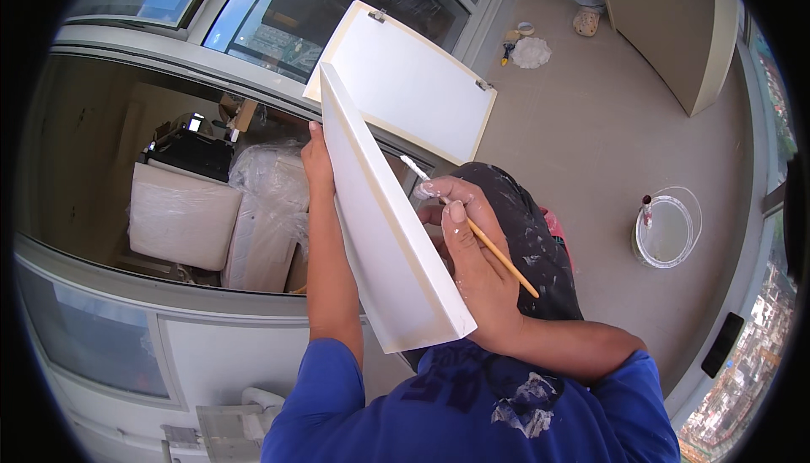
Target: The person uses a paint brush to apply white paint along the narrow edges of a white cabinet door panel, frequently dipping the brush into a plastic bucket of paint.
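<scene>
white panel (380, 227) gripped at its far edge by left hand (315, 163); right hand (472, 252) pinches a thin brush (481, 235).

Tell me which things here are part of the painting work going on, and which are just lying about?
In use:
- white panel, held on edge by the left hand
- thin brush, in the right hand
- open paint bucket on the floor
- second white panel leaning at the window

Lying about:
- plastic-wrapped furniture behind the glass
- crumpled white rag
- tall beige cabinet
</scene>
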Demonstrator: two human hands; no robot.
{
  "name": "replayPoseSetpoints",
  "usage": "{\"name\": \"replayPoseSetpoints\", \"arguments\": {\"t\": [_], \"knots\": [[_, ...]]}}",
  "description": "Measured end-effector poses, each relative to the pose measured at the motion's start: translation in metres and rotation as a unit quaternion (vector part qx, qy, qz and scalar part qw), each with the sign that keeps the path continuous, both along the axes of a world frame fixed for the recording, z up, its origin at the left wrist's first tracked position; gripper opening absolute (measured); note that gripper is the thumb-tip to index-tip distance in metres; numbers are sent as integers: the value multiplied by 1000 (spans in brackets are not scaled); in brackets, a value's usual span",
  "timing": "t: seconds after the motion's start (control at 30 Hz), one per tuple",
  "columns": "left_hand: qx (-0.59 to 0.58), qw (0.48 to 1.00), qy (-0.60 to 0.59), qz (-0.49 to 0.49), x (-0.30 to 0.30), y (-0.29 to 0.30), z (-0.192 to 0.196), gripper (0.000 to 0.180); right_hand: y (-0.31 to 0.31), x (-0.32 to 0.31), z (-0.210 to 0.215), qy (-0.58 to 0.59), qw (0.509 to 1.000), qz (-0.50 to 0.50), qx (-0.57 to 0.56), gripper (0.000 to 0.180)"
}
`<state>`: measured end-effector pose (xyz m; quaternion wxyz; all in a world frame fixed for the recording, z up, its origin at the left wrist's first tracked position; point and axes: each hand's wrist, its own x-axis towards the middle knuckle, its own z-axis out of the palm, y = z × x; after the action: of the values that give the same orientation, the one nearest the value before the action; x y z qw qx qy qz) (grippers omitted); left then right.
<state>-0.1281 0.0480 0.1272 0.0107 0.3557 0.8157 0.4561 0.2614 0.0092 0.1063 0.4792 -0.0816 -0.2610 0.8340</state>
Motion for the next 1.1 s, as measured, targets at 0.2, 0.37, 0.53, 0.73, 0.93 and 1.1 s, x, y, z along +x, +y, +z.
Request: {"name": "replayPoseSetpoints", "arguments": {"t": [0.2,0.37,0.53,0.73,0.93,1.1], "knots": [[27,998,-12,-49,-41,-9,-2,76,-12,-14,30,8,997,-4,73,38],[38,997,-11,-59,-74,-18,-12,77,-20,-26,33,-12,991,-28,131,38],[23,1000,-3,-10,-48,3,-19,77,-16,-27,30,-13,995,26,97,37],[4,1000,13,-16,-52,-1,-19,78,-13,-37,27,-45,993,-16,104,43],[-17,999,33,6,-40,12,-26,81,-1,-30,21,-85,992,-22,90,47],[-60,996,71,-9,-40,28,-41,84,14,-29,10,-71,996,-48,37,44]]}}
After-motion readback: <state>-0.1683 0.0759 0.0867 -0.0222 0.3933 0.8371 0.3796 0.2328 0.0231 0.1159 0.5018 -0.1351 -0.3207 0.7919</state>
